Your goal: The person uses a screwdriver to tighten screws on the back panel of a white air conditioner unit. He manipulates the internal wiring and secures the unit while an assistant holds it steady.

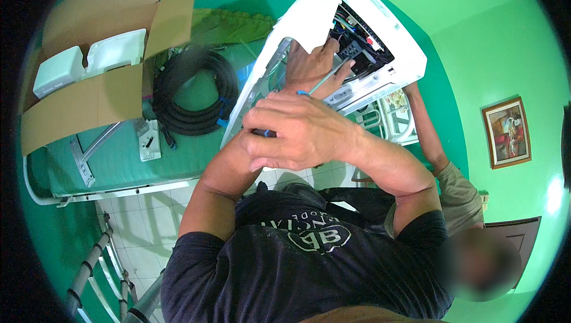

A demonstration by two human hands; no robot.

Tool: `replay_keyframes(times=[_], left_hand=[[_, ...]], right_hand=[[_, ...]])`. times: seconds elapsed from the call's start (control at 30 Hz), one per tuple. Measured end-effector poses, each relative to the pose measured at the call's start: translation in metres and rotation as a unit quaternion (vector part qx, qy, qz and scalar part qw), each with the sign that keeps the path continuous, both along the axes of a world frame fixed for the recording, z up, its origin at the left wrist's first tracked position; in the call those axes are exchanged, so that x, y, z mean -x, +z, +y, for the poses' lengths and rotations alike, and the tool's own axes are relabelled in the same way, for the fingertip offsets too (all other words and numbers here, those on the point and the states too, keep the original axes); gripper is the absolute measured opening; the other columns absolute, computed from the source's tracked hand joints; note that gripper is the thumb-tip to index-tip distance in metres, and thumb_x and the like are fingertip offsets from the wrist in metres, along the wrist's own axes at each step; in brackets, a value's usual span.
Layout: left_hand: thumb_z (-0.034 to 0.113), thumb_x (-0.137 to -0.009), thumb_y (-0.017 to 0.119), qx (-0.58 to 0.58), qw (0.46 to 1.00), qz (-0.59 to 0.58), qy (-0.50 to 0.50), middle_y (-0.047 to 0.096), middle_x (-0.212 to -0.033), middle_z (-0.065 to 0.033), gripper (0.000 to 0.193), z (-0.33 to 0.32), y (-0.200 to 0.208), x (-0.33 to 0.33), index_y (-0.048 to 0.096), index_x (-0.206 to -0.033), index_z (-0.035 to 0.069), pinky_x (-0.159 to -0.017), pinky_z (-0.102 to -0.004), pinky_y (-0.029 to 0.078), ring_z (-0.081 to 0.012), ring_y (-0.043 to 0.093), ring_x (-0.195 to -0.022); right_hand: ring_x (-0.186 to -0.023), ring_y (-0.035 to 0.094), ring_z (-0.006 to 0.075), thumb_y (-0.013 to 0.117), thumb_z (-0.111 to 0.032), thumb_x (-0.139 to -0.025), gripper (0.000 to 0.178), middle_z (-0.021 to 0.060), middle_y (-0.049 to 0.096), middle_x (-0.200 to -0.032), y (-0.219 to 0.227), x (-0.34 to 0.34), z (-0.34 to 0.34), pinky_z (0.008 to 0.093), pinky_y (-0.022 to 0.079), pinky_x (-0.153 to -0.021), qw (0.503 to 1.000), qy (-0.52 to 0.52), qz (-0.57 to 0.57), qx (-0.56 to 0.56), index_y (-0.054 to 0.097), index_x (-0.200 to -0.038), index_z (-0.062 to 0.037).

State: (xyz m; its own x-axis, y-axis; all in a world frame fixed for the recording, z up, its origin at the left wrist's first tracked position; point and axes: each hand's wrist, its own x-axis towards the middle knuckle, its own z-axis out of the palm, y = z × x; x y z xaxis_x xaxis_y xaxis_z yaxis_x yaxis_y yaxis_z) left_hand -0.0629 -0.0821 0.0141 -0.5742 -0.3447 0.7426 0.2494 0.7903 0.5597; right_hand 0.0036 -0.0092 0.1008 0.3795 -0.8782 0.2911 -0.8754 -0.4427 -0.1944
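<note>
A white indoor air conditioner unit [406, 46] is raised and tilted in front of me, its end compartment uncovered. Inside show coloured wires and a grey terminal block [353, 51]. My right hand [297, 131] is wrapped round the handle of a screwdriver [323, 80], whose thin shaft points into the compartment at the terminal block. Beyond it, my left hand [312, 68] reaches into the opening, thumb and forefinger apart beside the shaft and the wires. Some of its fingertips are hidden among the parts. My right wrist crosses over my left forearm.
Another person's arm [429, 124] reaches to the unit's right underside. On the green bed [122, 171] lie a coil of black hose [163, 100], a metal bracket [89, 155] and an opened cardboard box [83, 109] with white plastic covers. A ladder [98, 251] stands at lower left.
</note>
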Motion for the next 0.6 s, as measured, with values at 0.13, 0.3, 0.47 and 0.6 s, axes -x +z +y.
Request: replay_keyframes(times=[0.13,0.3,0.47,0.6], left_hand=[[0.039,-0.086,0.081,0.004,0.999,0.03,0.019,0.065,-0.111,-0.0072,0.04,0.0,0.0,-0.001,0.069,-0.108,0.008,-0.093,-0.0496,0.046,-0.0314,0.058,-0.106],[0.039,-0.086,0.081,0.014,1.0,0.008,-0.011,0.063,-0.108,-0.0052,0.037,-0.005,-0.003,0.002,0.068,-0.105,0.01,-0.091,-0.0499,0.045,-0.0312,0.057,-0.101],[0.038,-0.085,0.082,-0.007,0.999,-0.03,-0.019,0.062,-0.108,-0.0045,0.036,-0.005,0.004,-0.001,0.068,-0.105,0.011,-0.089,-0.0497,0.047,-0.0304,0.055,-0.102],[0.038,-0.084,0.082,-0.021,0.998,-0.049,-0.042,0.062,-0.108,-0.0046,0.037,-0.003,0.003,0.002,0.068,-0.104,0.011,-0.089,-0.0492,0.047,-0.0302,0.055,-0.104]], right_hand=[[-0.089,0.062,0.0293,0.085,-0.03,-0.081,0.036,0.0086,0.058,-0.105,-0.002,0.005,0.001,0.0434,0.049,-0.074,0.999,-0.006,-0.004,0.052,0.062,-0.099,-0.0094],[-0.087,0.061,0.0292,0.084,-0.031,-0.083,0.037,0.0108,0.059,-0.104,-0.012,-0.002,0.006,0.0438,0.048,-0.074,0.978,-0.079,0.031,0.19,0.061,-0.1,-0.0071],[-0.085,0.061,0.0299,0.075,-0.04,-0.081,0.039,0.0095,0.055,-0.096,0.003,-0.001,0.013,0.0422,0.049,-0.074,0.991,-0.09,0.066,0.072,0.059,-0.099,-0.0102],[-0.085,0.062,0.0296,0.075,-0.047,-0.081,0.043,0.0094,0.054,-0.091,-0.002,0.005,0.008,0.0431,0.05,-0.072,0.992,-0.093,0.049,0.064,0.058,-0.094,-0.0093]])
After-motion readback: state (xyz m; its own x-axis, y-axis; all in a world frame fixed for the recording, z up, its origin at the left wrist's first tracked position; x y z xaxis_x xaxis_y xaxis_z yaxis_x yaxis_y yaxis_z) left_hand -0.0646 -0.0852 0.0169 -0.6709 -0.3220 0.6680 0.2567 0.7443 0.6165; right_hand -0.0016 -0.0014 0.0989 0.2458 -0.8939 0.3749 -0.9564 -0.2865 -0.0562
